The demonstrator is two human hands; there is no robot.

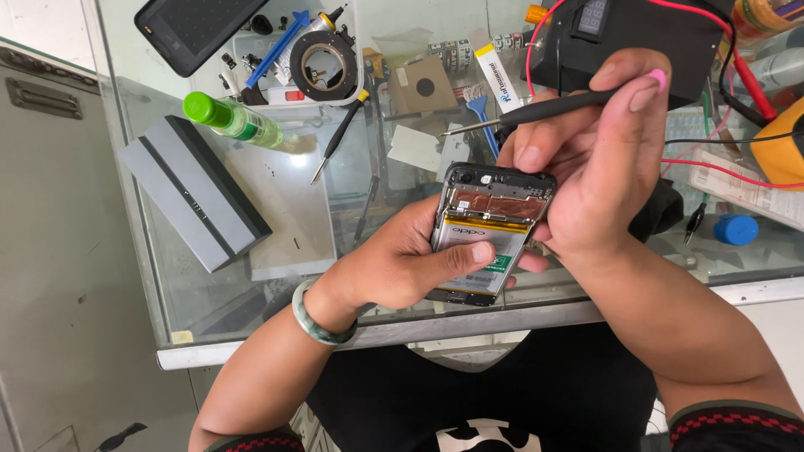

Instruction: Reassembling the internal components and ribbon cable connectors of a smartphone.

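**Count on the worktop**

There was one opened phone (486, 234), two hands (402, 264) (599, 167), and two screwdrivers (536, 109) (339, 134). One green bottle (233, 119), one grey box (194, 191), one tape roll (323, 67), one blue cap (736, 229) and one jade bangle (316, 322) were counted too.

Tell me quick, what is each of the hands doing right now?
Left hand: closed around the opened phone, thumb on its battery.
Right hand: closed on a black screwdriver, also touching the phone's top edge.

Opened phone (488, 230) upright, screwdriver (536, 110) lying across above.
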